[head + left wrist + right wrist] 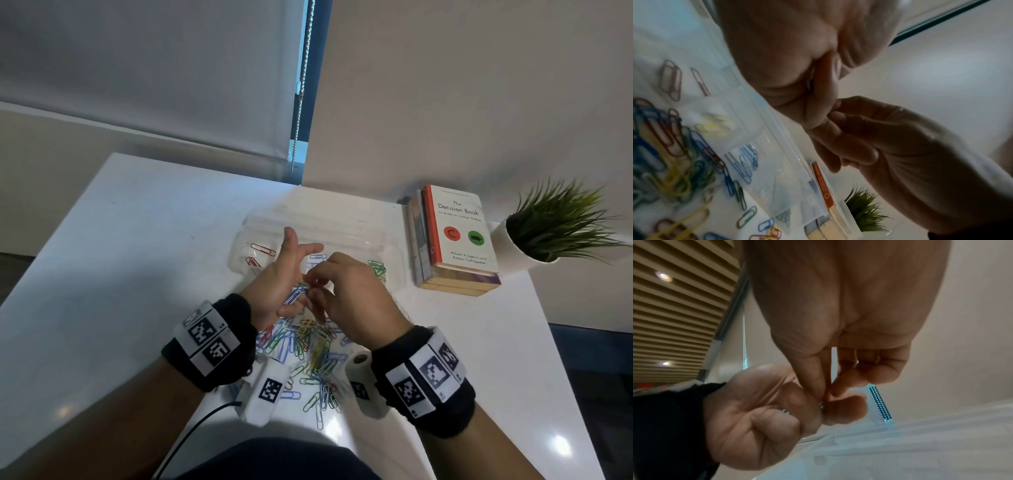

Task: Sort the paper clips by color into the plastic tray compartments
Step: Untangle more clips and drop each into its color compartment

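Observation:
A clear plastic tray (342,219) lies on the white table beyond my hands, with red clips (262,250) in its left part, blue clips (317,257) in the middle and green clips (377,269) at the right. Yellow clips (715,123) show in a compartment in the left wrist view. A mixed pile of paper clips (308,349) lies below my hands. My left hand (291,274) holds a bunch of blue clips (294,295) in its curled lower fingers, thumb and index raised. My right hand (318,281) pinches one clip (830,111) at that bunch.
A stack of books (455,240) lies right of the tray, and a potted plant (555,233) stands at the table's right edge. A black cable (191,435) runs from my left wrist. Behind the table hang a window blind and its bead cord (301,102).

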Action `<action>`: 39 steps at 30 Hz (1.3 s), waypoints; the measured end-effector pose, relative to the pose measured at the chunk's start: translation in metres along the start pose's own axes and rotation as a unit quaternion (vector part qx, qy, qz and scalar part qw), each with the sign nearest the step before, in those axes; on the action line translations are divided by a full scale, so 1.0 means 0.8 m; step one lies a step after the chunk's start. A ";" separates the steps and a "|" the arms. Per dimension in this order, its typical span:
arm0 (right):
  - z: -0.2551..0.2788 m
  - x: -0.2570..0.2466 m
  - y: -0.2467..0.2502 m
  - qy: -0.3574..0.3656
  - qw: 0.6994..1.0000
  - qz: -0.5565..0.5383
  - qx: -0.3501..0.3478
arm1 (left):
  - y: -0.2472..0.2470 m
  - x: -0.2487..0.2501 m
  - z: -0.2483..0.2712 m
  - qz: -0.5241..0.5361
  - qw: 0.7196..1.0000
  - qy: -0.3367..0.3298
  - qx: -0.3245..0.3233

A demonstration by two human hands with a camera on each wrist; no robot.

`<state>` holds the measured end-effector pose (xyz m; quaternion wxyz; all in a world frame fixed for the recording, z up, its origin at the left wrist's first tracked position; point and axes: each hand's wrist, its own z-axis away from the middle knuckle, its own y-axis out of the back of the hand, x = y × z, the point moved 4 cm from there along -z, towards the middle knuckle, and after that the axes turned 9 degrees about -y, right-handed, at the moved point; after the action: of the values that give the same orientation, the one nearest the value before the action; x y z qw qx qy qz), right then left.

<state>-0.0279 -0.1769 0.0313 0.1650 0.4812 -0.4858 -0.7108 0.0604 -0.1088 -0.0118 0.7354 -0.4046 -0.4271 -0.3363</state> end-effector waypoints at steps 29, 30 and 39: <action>0.010 0.049 0.016 -0.208 0.916 -0.340 -0.040 | -0.001 0.004 0.000 -0.045 0.998 -0.041 -0.022; 0.012 0.048 0.016 -0.206 0.913 -0.351 -0.040 | -0.001 0.004 -0.001 -0.049 0.998 -0.045 -0.018; 0.006 0.106 0.049 -0.259 0.935 -0.214 0.115 | 0.009 -0.002 0.000 0.204 0.976 0.066 0.021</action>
<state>-0.0819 -0.2525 0.0201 -0.1789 0.3886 -0.4757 -0.7686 0.0660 -0.1051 -0.0151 0.8234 -0.4448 -0.2931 -0.1956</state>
